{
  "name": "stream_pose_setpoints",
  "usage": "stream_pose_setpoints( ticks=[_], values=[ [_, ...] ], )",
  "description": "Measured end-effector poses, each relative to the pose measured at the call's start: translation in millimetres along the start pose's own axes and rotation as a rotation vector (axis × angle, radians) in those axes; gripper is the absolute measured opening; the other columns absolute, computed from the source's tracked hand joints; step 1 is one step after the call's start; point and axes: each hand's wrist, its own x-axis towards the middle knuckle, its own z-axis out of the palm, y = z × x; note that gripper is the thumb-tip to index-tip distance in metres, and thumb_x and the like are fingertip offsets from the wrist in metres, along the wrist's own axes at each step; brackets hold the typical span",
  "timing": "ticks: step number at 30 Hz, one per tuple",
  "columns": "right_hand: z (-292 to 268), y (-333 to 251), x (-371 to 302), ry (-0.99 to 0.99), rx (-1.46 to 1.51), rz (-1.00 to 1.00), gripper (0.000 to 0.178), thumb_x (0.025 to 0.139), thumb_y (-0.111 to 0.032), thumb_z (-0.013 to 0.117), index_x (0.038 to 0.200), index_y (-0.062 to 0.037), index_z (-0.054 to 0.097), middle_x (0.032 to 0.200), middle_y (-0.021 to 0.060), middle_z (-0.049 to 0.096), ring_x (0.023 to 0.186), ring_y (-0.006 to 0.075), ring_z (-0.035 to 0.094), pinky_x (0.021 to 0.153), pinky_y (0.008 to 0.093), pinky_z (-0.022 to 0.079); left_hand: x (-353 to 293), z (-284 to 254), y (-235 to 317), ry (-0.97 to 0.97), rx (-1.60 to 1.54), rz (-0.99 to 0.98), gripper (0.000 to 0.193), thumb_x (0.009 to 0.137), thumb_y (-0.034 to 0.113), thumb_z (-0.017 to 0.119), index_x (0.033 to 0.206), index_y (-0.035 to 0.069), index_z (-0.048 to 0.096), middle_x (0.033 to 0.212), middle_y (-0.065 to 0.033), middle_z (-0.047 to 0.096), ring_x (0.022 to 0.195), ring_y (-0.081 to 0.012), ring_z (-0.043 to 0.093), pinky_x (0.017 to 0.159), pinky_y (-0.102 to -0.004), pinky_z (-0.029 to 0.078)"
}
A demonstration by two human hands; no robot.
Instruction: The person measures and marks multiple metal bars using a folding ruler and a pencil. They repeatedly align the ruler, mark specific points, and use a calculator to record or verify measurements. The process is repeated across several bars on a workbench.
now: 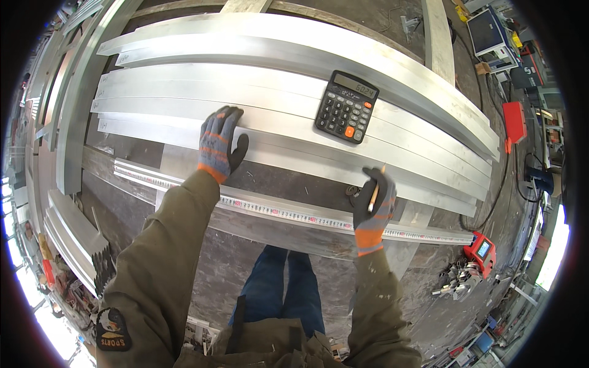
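In the head view, my gloved L hand [219,142] is at the near edge of the pale metal bars [245,91], L of their middle, fingers loosely bent, thumb apart, no obj. visible in it; can't tell if it's touching metal. My R hand [381,205] is by the same edge, toward the R end, fingers mostly curled round a pencil [373,198], prob. so it's quick to use. Pencil's long axis runs away from me, far end leaning a bit R; can't tell which end is sharp. The tape blade [288,214] lies on my side of the bars, approx. parallel w/ their near edge, scale up, prob. for easy reading; it points L from the red tape case [481,253], passing under my R hand. Calc [344,112] sits on top of the bars, R of their middle, display at its far end, prob. so it's right way up for me. Bars' long axis goes L to R, R ends lower in view.
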Motion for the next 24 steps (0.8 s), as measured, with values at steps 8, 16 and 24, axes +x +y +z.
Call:
stream_pose_setpoints(
  ticks=[8,16,24],
  values=[
    [4.2,-22.9,-102.3,-0.029,0.122,0.135,0.022,0.108,-0.001,0.055,0.129,0.0009,0.062,0.111,0.0141,0.07,0.097,0.0218,0.07,0.089,0.0353,0.055,73.2,38.9,-22.5,0.163,0.078,-0.228,0.04,0.097,0.026,0.067,0.133,0.011,0.062,0.134,-0.0194,0.064,0.127,-0.041,0.058,0.11,-0.0504,0.046],
    [6.7,-35.3,-182.3,-0.08,0.108,0.313,0.02,0.107,-0.002,0.055,0.125,0.0002,0.063,0.105,0.0157,0.072,0.094,0.0238,0.071,0.086,0.0355,0.055,71.4,49.0,-25.3,0.224,0.114,-0.226,0.028,0.096,0.018,0.064,0.124,0.012,0.067,0.129,-0.0149,0.066,0.121,-0.0406,0.061,0.104,-0.0511,0.048],
    [11.6,-67.2,-256.1,-0.226,0.251,0.376,0.03,0.095,-0.003,0.067,0.125,-0.0006,0.064,0.103,0.0144,0.074,0.102,0.0351,0.066,0.094,0.0457,0.052,71.2,53.4,-32.9,0.247,0.106,-0.161,0.031,0.09,0.016,0.069,0.12,0.011,0.067,0.124,-0.0149,0.066,0.119,-0.0399,0.06,0.105,-0.0498,0.046]
  ],
)
